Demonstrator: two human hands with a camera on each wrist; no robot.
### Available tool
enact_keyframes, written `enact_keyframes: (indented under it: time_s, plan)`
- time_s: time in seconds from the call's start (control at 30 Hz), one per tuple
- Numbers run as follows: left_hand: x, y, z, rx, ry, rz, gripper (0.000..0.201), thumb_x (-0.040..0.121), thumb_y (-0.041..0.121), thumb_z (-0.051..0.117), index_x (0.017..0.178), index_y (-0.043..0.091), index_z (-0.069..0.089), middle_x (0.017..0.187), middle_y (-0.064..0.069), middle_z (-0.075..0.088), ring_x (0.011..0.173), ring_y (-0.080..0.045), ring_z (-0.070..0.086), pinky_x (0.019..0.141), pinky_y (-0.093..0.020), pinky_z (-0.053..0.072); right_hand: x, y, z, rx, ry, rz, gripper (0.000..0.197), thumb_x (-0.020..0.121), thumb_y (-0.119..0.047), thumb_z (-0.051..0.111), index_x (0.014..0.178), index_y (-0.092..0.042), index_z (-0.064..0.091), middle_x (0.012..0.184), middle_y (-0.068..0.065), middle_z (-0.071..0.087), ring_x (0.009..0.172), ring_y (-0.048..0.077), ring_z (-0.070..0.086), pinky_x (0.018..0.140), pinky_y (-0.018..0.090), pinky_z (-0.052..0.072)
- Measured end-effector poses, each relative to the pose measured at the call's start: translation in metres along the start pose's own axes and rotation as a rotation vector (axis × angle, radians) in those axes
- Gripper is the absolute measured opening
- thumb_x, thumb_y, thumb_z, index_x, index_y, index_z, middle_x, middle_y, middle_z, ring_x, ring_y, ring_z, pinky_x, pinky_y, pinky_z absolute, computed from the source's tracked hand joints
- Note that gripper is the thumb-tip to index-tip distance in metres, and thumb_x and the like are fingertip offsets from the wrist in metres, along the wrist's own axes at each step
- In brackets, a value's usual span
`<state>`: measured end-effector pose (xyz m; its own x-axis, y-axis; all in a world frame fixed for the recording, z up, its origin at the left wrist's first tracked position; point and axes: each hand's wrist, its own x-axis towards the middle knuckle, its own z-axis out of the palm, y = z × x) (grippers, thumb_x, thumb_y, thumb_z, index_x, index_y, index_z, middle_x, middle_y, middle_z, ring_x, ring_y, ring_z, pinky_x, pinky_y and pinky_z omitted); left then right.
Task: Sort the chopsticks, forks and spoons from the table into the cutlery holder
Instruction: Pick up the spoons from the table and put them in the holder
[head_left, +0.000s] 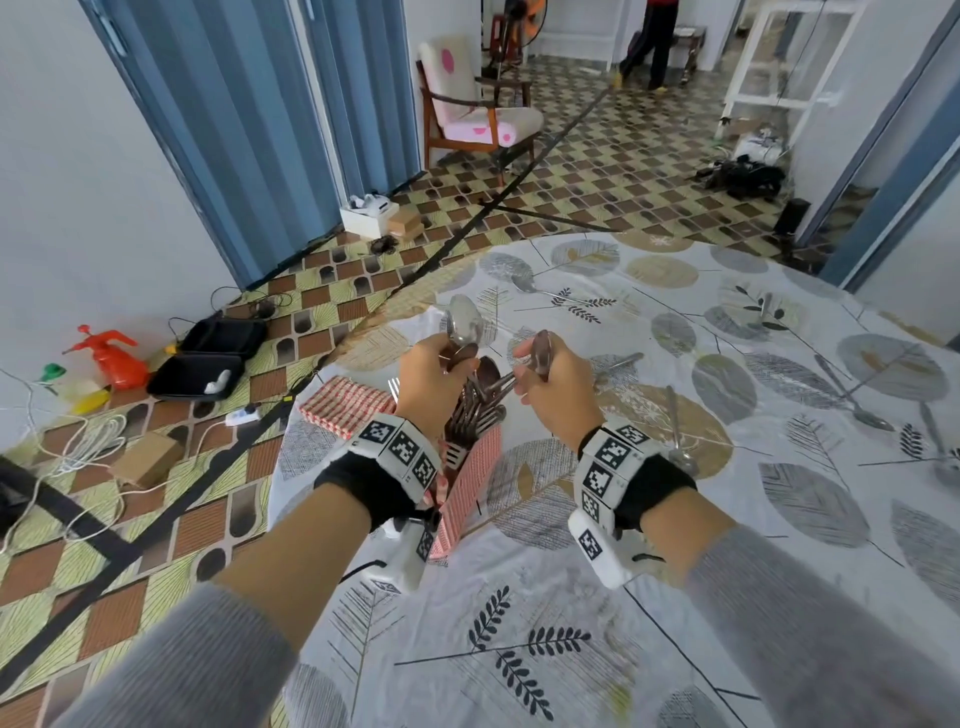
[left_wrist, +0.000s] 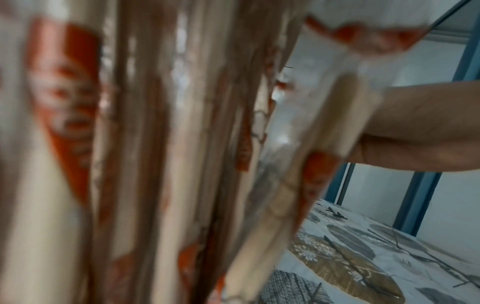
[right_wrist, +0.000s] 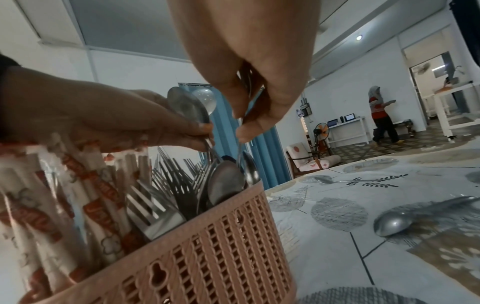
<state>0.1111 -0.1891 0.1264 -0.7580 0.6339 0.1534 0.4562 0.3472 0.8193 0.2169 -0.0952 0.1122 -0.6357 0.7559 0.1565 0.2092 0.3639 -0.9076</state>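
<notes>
The pink cutlery holder (right_wrist: 228, 242) stands on the worktop (head_left: 571, 649) just in front of me, and I judge it nearly sorted: paper-wrapped chopsticks (right_wrist: 64, 205) fill the end nearest me, forks (right_wrist: 166, 185) stand tines-up in the middle, and spoons (right_wrist: 226, 185) lean bowl-up at the far end. Keeping each kind in its own part is why I bring both hands over that far end now.

My left hand (head_left: 428, 376) has its grip pinched round the stems of two spoons (head_left: 464, 325), bowls pointing up, so the handles can drop straight down among their kind. My right hand (right_wrist: 249, 67) pinches another spoon (head_left: 542, 356) by its thin stem between thumb and fingers, holding it upright just above the spoon end for the same reason.

Several loose spoons (head_left: 852, 402) lie scattered on the leaf-print cloth to my right and one spoon (head_left: 540, 291) farther ahead, so the task looks well along but not done. A red-checked cloth (head_left: 345, 405) lies folded just left of the holder.
</notes>
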Motion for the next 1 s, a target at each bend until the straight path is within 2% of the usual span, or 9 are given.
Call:
enact_keyframes:
  time_s: [0.17,0.33,0.5,0.6,0.67,0.77,0.83,0.9,1.0]
  plan:
    - [0.002,0.001,-0.001,0.008,0.002,0.04,0.021,0.086,0.003,0.059,0.106,0.002,0.063,0.102,-0.008,0.068,0.086,-0.012,0.056,0.067,-0.002,0.033,0.002,-0.01,0.006,-0.049,-0.02,-0.046,0.02,0.085,0.006,0.049,0.088,-0.014,0.05,0.072,0.012,0.052,0.071,0.039,0.061,0.072,0.047,0.054]
    - [0.005,-0.005,-0.002,0.198,-0.12,-0.03,0.021,0.083,0.01,0.064,0.102,0.0,0.067,0.099,-0.014,0.069,0.086,-0.02,0.059,0.066,-0.012,0.032,0.003,-0.011,0.007,-0.179,-0.144,-0.004,0.019,0.086,0.008,0.05,0.099,-0.001,0.06,0.075,0.002,0.054,0.085,0.031,0.065,0.084,0.039,0.053]
    - [0.003,0.001,-0.004,0.219,-0.126,-0.021,0.025,0.081,0.009,0.067,0.103,0.0,0.063,0.095,-0.01,0.068,0.09,-0.023,0.062,0.073,-0.022,0.04,0.0,-0.008,0.005,-0.214,-0.129,-0.017,0.024,0.084,0.002,0.057,0.108,-0.002,0.061,0.1,0.014,0.067,0.094,0.027,0.064,0.092,0.032,0.049]
    - [0.0,0.007,-0.003,0.181,-0.175,0.003,0.048,0.072,0.009,0.076,0.114,0.005,0.053,0.099,-0.01,0.068,0.093,-0.023,0.063,0.083,-0.03,0.049,-0.002,-0.011,0.0,-0.22,-0.238,0.021,0.045,0.079,-0.014,0.069,0.121,-0.007,0.052,0.108,0.009,0.065,0.098,0.019,0.06,0.083,0.019,0.042]
    - [-0.001,0.013,-0.003,0.251,-0.216,0.027,0.061,0.069,0.007,0.077,0.122,0.004,0.048,0.104,-0.014,0.065,0.098,-0.026,0.062,0.083,-0.032,0.048,-0.004,-0.012,-0.004,-0.187,-0.322,0.069,0.057,0.079,-0.016,0.07,0.13,-0.01,0.044,0.113,0.008,0.063,0.099,0.019,0.06,0.082,0.021,0.042]
    - [0.0,0.02,-0.004,0.385,-0.261,0.003,0.062,0.075,0.004,0.069,0.129,0.001,0.038,0.114,-0.017,0.059,0.105,-0.03,0.057,0.082,-0.033,0.045,-0.004,-0.009,-0.011,-0.111,-0.402,0.15,0.064,0.081,-0.007,0.064,0.137,-0.014,0.035,0.128,0.011,0.051,0.103,0.021,0.057,0.082,0.028,0.044]
    - [0.001,0.025,-0.005,0.462,-0.29,-0.064,0.06,0.08,0.002,0.06,0.133,-0.001,0.032,0.126,-0.021,0.05,0.117,-0.033,0.049,0.093,-0.037,0.043,-0.005,-0.008,-0.017,-0.056,-0.451,0.167,0.067,0.081,-0.004,0.062,0.14,-0.017,0.031,0.136,0.014,0.042,0.11,0.023,0.053,0.086,0.035,0.047]
    - [0.0,0.033,-0.005,0.464,-0.249,-0.105,0.059,0.082,0.002,0.054,0.135,-0.001,0.03,0.133,-0.022,0.043,0.124,-0.034,0.041,0.1,-0.04,0.039,-0.006,-0.009,-0.022,-0.05,-0.475,0.144,0.067,0.082,-0.004,0.06,0.14,-0.019,0.03,0.14,0.013,0.037,0.119,0.024,0.047,0.087,0.034,0.045]
    - [-0.008,0.049,0.001,0.371,-0.078,0.002,0.057,0.077,-0.002,0.053,0.132,0.007,0.039,0.133,-0.014,0.042,0.125,-0.028,0.039,0.102,-0.036,0.036,-0.009,-0.01,-0.031,-0.056,-0.39,0.072,0.055,0.085,-0.004,0.055,0.136,-0.016,0.038,0.136,0.009,0.041,0.117,0.023,0.049,0.081,0.022,0.038]
